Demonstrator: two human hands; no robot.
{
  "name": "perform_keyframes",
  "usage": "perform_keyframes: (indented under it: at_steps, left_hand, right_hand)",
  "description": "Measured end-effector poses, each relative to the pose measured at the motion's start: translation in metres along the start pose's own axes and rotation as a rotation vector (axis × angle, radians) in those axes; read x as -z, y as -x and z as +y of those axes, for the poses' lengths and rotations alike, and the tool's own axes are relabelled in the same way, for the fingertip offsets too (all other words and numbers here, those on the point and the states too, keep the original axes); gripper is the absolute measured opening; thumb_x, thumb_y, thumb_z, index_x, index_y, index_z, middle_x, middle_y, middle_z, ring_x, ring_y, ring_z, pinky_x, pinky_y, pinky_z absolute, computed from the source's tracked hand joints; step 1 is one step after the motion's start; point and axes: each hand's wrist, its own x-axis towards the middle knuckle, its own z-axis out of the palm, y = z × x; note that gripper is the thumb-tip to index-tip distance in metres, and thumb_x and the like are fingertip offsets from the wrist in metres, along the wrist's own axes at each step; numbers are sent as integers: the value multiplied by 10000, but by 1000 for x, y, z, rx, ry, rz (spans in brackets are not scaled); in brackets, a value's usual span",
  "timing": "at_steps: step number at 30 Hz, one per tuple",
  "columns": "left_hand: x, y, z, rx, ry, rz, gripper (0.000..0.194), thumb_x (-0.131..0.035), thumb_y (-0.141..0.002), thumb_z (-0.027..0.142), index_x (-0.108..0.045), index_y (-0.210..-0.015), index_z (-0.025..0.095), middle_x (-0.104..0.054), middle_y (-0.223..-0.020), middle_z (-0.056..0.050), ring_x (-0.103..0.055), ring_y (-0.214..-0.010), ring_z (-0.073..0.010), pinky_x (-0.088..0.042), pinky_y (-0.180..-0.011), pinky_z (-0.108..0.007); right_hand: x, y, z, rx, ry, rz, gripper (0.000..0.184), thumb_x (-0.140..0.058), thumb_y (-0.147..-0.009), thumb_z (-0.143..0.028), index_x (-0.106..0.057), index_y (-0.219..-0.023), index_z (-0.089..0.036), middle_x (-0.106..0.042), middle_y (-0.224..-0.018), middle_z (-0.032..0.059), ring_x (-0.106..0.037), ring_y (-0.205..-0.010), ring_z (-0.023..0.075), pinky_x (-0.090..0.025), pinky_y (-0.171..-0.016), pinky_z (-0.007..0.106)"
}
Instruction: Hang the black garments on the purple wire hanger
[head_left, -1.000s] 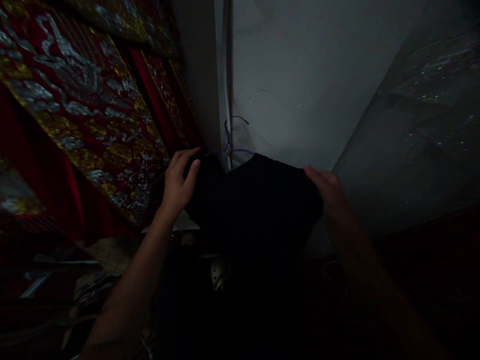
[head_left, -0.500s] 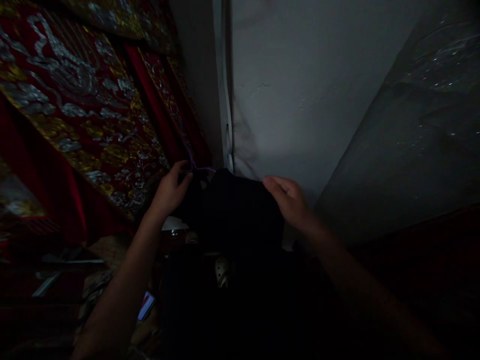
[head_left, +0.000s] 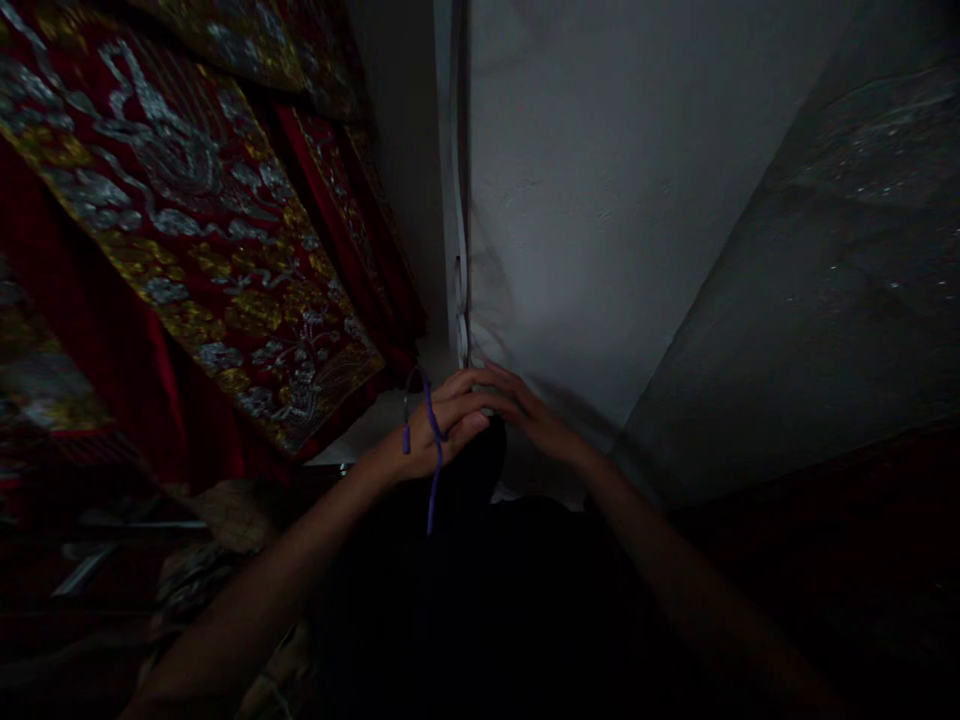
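Note:
In the dim head view my two hands meet at the centre, over black cloth [head_left: 480,465] that hangs below them. The fingers of my left hand [head_left: 454,415] curl over the cloth's top, with the thumb pressed inward. A purple cord [head_left: 434,430] lies across the back of this hand, its ends dangling on the wrist side. My right hand [head_left: 529,405] is closed from the other side, its fingertips touching and overlapping those of the left. The cloth's upper edge is hidden between the hands, and its lower part merges with dark clothing.
Red fabric with silver and gold embroidery [head_left: 225,240] hangs at the left. A pale wall [head_left: 585,220] stands ahead, with a white strip [head_left: 459,200] running down it. Shiny plastic sheeting [head_left: 847,250] covers the right side. Metal bars [head_left: 82,572] lie at lower left.
My hands, apart before with the black cloth spread between them, have come together and bunched its top. The purple cord now lies over my left hand.

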Motion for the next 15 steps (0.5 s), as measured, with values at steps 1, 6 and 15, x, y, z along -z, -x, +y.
perform_keyframes:
  at_steps: [1, 6, 15]
  left_hand:
    - [-3, -6, 2, -23, 26, -24, 440, -341, -1039, 448, -655, -1237, 212, -584, -1313, -135, -513, -1309, -265, -410, -1112, -439]
    - [4, -19, 5, 8, -29, -33, 316, -435, -1031, 331, -651, -1232, 219, -586, -1341, -117, -547, -1287, -229, -434, -1098, -395]
    - [63, 29, -36, 596, 241, 5, 407, -674, -864, 519, -743, -1117, 207, -743, -1140, -78, -664, -1109, -272, -478, -1048, -409]
  right_hand:
    - [0, -2, 6, 0, -26, -3, 614, -548, -891, -655, -519, -1380, -284, -477, -1502, 79, -416, -1407, 280, -321, -1173, 478]
    - [18, 7, 8, -82, -74, 35, 380, -684, -822, -566, -690, -967, -216, -685, -940, 23, -635, -916, 214, -509, -864, 353]
    - [94, 48, -5, -294, -274, 650, 419, -830, -631, -572, -683, -784, -211, -636, -672, -32, -588, -620, 145, -472, -579, 255]
